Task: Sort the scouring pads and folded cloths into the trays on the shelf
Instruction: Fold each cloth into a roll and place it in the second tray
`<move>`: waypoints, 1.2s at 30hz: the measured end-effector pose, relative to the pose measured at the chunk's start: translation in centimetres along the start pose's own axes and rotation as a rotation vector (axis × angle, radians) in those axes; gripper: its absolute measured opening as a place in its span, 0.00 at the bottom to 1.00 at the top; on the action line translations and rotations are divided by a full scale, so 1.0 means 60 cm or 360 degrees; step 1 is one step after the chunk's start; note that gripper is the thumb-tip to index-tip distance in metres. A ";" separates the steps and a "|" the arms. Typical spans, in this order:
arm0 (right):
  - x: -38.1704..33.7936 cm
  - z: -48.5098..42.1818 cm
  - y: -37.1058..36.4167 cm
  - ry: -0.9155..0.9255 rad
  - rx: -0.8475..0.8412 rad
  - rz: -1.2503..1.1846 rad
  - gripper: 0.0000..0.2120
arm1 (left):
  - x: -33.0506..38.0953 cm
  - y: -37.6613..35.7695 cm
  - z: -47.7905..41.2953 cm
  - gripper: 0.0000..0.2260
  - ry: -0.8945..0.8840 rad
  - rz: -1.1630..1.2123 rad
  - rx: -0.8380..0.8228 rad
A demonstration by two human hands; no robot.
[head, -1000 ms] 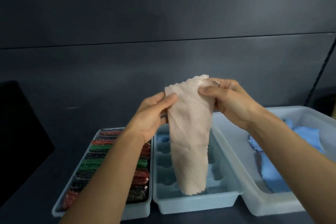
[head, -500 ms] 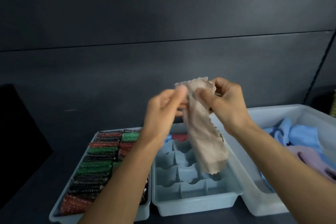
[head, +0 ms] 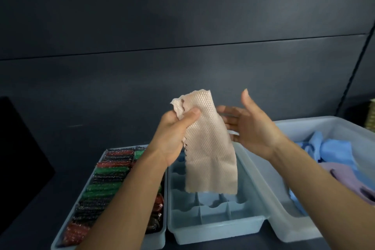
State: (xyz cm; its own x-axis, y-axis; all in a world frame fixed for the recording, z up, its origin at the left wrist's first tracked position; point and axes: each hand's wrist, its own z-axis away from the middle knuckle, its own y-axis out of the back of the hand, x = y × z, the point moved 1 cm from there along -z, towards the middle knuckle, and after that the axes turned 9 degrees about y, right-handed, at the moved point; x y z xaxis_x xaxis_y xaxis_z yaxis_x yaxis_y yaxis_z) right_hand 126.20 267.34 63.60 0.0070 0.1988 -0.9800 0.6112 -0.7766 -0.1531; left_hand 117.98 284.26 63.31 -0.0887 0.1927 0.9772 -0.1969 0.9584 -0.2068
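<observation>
Gripping the top of a beige waffle-weave cloth (head: 211, 154), the left hand (head: 174, 128) has its thumb and curled fingers bunched round the fabric, so the rest hangs as a long strip. That hold seems meant to let the cloth drop straight before it is folded smaller. The right hand (head: 253, 128) is spread, thumb up and fingers straight, just beside the cloth; its fingertips pass behind the fabric, and whether they touch it cannot be told. It looks placed to catch the hanging part.

The cloth's lower edge dangles above the divided tray (head: 219, 229), whose small compartments would probably only take a tightly folded piece. To the left, a second tray (head: 156, 244) holds rows of red, green and dark scouring pads (head: 105, 184). On the right a deeper bin (head: 300, 128) holds loose blue cloths (head: 332, 150) and a purple cloth (head: 343, 174), likely awaiting sorting.
</observation>
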 end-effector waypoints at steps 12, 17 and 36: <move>-0.009 -0.008 -0.012 0.0265 -0.0077 -0.0343 0.16 | 0.009 0.018 0.010 0.14 0.0034 0.0079 -0.0107; -0.032 0.002 -0.022 0.0866 0.0296 0.0407 0.08 | 0.004 0.011 0.010 0.15 0.0050 -0.0325 0.0104; -0.038 0.008 -0.081 0.1173 0.0546 0.0877 0.05 | 0.020 -0.052 -0.001 0.04 -0.0701 -0.0645 0.0769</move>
State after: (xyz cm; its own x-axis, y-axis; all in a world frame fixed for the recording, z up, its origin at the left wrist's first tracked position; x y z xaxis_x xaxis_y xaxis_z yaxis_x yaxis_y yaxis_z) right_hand 122.84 270.39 66.52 0.7856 -0.0107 -0.6186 0.1120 -0.9809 0.1592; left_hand 118.56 281.50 65.16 -0.2793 -0.3529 0.8930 -0.6928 0.7180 0.0670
